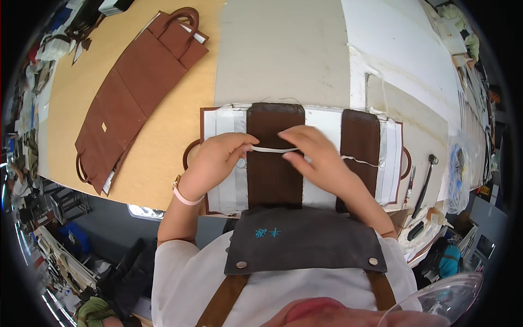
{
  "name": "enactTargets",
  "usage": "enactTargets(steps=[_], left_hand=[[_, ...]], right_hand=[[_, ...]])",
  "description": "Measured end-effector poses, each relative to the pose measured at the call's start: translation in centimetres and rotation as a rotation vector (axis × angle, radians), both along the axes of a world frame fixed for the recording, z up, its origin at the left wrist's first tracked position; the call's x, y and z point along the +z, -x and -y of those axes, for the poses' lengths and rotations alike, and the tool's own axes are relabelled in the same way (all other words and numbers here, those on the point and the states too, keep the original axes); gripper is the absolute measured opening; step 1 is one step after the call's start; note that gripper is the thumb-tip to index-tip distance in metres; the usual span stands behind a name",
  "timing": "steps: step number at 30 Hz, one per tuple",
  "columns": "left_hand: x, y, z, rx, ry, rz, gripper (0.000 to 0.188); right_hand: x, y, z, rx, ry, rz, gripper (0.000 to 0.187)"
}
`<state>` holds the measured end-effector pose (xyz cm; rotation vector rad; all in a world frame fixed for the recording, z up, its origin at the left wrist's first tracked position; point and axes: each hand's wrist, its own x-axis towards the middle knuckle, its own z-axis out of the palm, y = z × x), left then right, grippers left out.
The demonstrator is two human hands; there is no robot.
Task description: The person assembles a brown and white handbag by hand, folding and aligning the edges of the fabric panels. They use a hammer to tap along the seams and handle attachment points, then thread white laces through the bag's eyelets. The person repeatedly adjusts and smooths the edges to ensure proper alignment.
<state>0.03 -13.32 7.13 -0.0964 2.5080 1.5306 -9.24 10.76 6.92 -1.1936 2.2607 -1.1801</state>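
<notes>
A thin white strip (272,149) is stretched between my two hands, above an opened-out brown leather bag piece (275,180). My left hand (220,155) pinches one end of the strip between thumb and fingertips. The strip runs into my right hand (316,158), which grips it further along with thumb and index fingertip apart; the exact hold is hidden and a little blurred. Beyond that hand, the loose tail (359,161) curls over a second dark brown panel (360,131). White lining (321,117) shows between the panels, and brown handles stick out at both sides.
A finished-looking long brown leather piece with handles (136,82) lies at the left of the table (174,158). On the right are a hammer (425,185), a thin pen-like tool (409,185) and clear plastic wrap (460,174). A grey sheet (283,54) covers the table's far middle.
</notes>
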Motion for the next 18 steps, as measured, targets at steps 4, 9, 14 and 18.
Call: enactTargets(steps=[4,9,14,18], left_hand=[[-0.1,0.6,1.5,-0.041,-0.015,-0.074,0.018],[-1.4,2.6,4.9,0.131,0.394,-0.323,0.021],[-4.9,3.4,5.3,0.188,0.551,-0.362,0.017],[-5.5,3.8,5.6,0.185,0.538,-0.402,0.014]], right_hand=[[-1.4,-0.1,5.0,0.053,-0.016,0.329,0.015],[-1.6,3.0,7.6,0.017,-0.091,0.230,0.013],[-1.5,6.4,9.2,-0.092,-0.216,0.600,0.016],[-1.6,7.0,10.9,-0.002,-0.264,0.753,0.016]])
